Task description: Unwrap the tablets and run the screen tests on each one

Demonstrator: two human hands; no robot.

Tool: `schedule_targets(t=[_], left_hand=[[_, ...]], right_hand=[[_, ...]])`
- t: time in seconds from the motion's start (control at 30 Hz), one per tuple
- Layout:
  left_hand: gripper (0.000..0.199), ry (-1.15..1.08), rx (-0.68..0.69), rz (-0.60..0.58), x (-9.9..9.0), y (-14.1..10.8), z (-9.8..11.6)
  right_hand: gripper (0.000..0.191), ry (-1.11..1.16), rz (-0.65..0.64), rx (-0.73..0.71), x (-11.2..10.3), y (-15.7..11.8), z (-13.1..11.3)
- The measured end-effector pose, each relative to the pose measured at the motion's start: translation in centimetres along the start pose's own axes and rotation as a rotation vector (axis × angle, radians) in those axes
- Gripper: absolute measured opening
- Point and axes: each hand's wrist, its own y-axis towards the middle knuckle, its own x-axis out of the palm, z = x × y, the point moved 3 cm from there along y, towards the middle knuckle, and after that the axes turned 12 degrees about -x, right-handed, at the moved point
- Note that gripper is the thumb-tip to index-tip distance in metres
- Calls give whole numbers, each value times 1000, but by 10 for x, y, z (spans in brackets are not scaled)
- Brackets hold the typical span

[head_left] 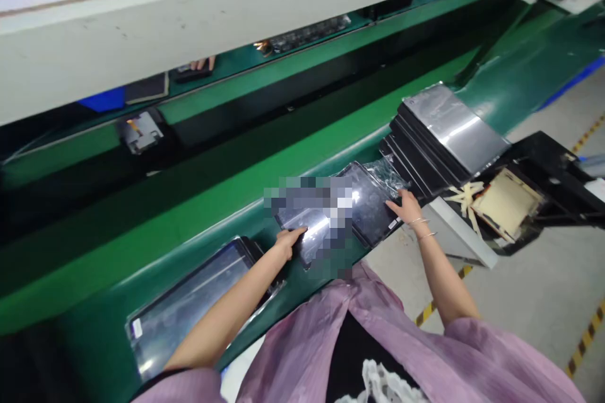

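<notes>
The left hand point(285, 245), index finger out, touches the panel point(312, 242) between the hands, the right hand point(408, 208) spreads half-open by the film point(386, 175), neither visibly gripping, and bare fingertip pressure could smudge the panel.

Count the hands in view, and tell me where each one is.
3. The left hand is on a glossy panel; the right hand is by the clear plastic film; a co-worker's hand is at upper left, on a dark object. The pale shelf may hide others.
</notes>
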Motion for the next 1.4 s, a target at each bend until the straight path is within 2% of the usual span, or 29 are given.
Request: schedule_targets(t=[0.1, 0.27, 0.4, 0.5, 0.57, 0.63, 0.7, 0.77, 0.83, 0.9, 1.0, 1.07, 1.13, 1.23, 1.33, 1.4], left_hand=[[46, -99, -48, 68, 13, -3, -4], [46, -286, -65, 56, 15, -17, -7], [45, -460, 32, 20, 21, -41, -10], [47, -574, 139, 35, 15, -72, -10], [50, -643, 199, 11, 1, -100, -14], [53, -733, 242, -50, -24, -130, -25], [53, -857, 239, -48, -58, -156, -45], [47, -991, 187, 36, -97, -171, -75], [38, -1102, 143, 127, -133, -177, -110], [30, -1181, 166, 233, -164, -178, -144], [27, -1248, 305, 452, -200, -183, -187], [24, -1287, 377, 529, -214, -190, -206], [20, -1336, 392, 498, -220, -197, -214], [16, -1381, 326, 348, -215, -200, -210], [20, -1321, 278, 254, -203, -193, -201], [31, -1166, 282, 203, -193, -186, -197]], right_hand=[[50, 53, -287, 77, -3, 37, 9], [54, 152, -594, 201, 12, 44, 14], [52, 175, -705, 210, 13, 35, 4], [56, 215, -685, 215, 12, 25, -7], [55, 200, -626, 225, 10, 14, -15], [51, 194, -571, 248, 7, -1, -24], [47, 230, -543, 287, 10, -19, -33], [41, 279, -509, 325, 22, -40, -42], [37, 331, -458, 378, 46, -66, -51], [38, 400, -424, 447, 83, -99, -62], [43, 558, -461, 464, 153, -161, -88], [46, 674, -522, 410, 200, -207, -109], [49, 784, -552, 346, 240, -249, -124], [53, 805, -589, 253, 283, -300, -127], [49, 623, -677, 122, 305, -334, -112], [47, 493, -744, 79, 311, -347, -101]])
